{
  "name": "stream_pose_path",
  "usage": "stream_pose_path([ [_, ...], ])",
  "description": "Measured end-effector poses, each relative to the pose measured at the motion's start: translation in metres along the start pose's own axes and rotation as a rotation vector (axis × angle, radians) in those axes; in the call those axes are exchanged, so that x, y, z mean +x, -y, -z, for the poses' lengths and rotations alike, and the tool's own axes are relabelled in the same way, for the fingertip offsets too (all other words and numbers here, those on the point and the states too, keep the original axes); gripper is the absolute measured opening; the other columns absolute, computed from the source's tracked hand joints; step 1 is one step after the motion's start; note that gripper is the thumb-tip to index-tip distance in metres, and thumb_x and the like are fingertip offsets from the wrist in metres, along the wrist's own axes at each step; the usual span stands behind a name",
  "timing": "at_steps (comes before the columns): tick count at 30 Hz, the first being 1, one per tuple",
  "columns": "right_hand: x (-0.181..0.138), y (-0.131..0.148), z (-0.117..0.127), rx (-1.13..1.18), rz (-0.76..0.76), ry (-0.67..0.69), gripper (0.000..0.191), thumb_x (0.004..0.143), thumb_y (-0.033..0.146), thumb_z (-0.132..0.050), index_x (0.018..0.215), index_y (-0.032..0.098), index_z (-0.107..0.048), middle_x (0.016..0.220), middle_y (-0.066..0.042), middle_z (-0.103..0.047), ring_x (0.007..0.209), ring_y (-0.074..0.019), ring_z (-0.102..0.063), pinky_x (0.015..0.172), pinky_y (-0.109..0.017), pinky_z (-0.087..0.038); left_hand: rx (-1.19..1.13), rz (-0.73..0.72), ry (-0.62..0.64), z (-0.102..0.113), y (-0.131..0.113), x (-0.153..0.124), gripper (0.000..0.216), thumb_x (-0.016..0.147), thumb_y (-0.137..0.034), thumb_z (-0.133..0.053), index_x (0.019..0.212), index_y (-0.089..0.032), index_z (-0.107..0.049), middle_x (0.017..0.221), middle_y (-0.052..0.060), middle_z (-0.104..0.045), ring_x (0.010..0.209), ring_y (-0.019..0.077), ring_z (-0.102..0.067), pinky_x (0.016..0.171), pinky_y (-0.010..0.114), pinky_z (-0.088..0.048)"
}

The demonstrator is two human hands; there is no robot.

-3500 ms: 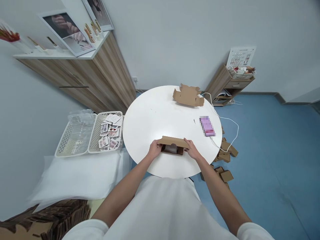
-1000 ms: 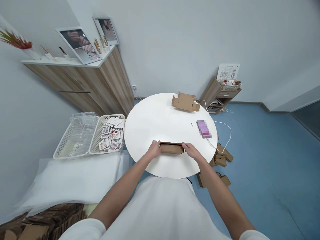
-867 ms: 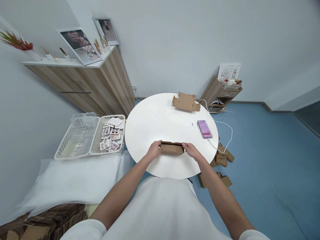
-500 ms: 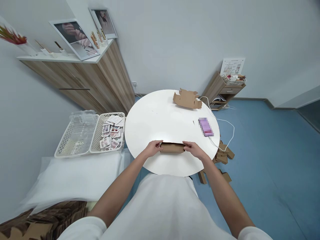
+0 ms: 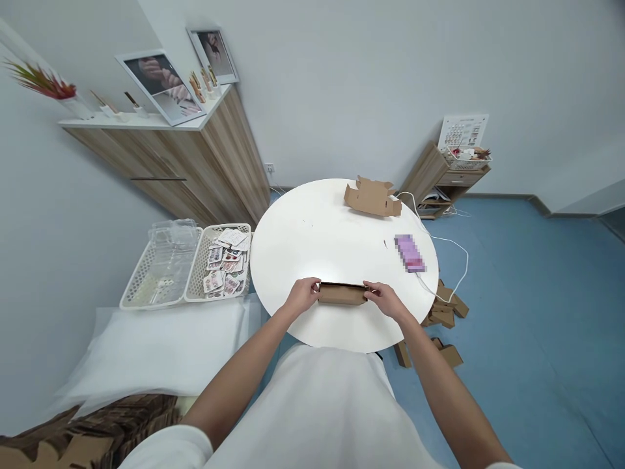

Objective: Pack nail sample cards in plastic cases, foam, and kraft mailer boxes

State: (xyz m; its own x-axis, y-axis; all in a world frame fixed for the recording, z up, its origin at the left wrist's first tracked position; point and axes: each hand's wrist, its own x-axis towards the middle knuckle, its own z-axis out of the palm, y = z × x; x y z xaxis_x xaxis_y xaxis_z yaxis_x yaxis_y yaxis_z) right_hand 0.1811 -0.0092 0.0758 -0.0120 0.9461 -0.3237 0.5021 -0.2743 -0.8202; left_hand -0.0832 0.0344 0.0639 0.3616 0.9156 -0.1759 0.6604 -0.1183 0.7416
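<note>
Head view: the cardboard box [image 5: 342, 295] sits near the front edge of the counter [image 5: 332, 241], with the left hand [image 5: 303, 296] and right hand [image 5: 385, 299] at either end, fingers closed on its short sides. I'd say press both ends evenly so the lid seats flat instead of skewing.

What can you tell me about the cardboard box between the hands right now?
The cardboard box is small, flat and oblong, of plain brown card with no print visible. Its lid looks closed, and nothing inside shows. It lies flat on the near part of the round white table, with its long side across the view. The left hand grips its left end and the right hand its right end, with fingers over the top edge.
</note>
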Motion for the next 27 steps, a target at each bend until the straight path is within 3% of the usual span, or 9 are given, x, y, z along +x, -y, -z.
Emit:
stream_pose_path([
  [11,0.006,-0.014,-0.006,-0.033,0.066,-0.023,0.040,0.072,0.031,-0.053,0.111,0.025,-0.056,0.091,-0.003,-0.059,0.079,-0.0161,-0.056,0.074,-0.031,-0.044,-0.098,0.035,0.047,0.002,0.001,-0.008,0.041,0.068,-0.033,-0.057,0.107,-0.021,-0.056,0.080,0.001,-0.062,0.065,0.0123,-0.054,0.063,0.024,-0.043],
  [17,0.004,-0.025,-0.011,0.023,0.123,-0.008,0.037,0.076,0.030,-0.050,0.113,0.029,-0.053,0.096,-0.003,-0.053,0.086,-0.0154,-0.056,0.078,-0.032,-0.046,-0.280,0.126,0.040,0.001,0.005,-0.010,0.044,0.078,-0.049,-0.041,0.106,-0.020,-0.058,0.094,0.006,-0.061,0.076,0.0145,-0.056,0.068,0.027,-0.044],
  [22,0.002,-0.022,-0.010,0.018,0.142,0.002,0.039,0.074,0.029,-0.053,0.113,0.030,-0.053,0.098,-0.004,-0.053,0.086,-0.0164,-0.056,0.078,-0.034,-0.047,-0.300,0.096,0.038,0.000,0.005,-0.009,0.040,0.069,-0.040,-0.058,0.104,-0.019,-0.058,0.100,0.007,-0.057,0.073,0.0132,-0.056,0.068,0.027,-0.044],
  [27,-0.007,-0.022,-0.012,0.145,0.061,-0.002,0.049,0.075,0.041,-0.052,0.122,0.029,-0.044,0.109,-0.005,-0.052,0.086,-0.0166,-0.058,0.075,-0.033,-0.048,-0.477,0.259,0.045,-0.006,0.012,-0.016,0.055,0.068,-0.042,-0.060,0.117,-0.019,-0.046,0.105,0.009,-0.055,0.076,0.0124,-0.058,0.062,0.023,-0.044],
])
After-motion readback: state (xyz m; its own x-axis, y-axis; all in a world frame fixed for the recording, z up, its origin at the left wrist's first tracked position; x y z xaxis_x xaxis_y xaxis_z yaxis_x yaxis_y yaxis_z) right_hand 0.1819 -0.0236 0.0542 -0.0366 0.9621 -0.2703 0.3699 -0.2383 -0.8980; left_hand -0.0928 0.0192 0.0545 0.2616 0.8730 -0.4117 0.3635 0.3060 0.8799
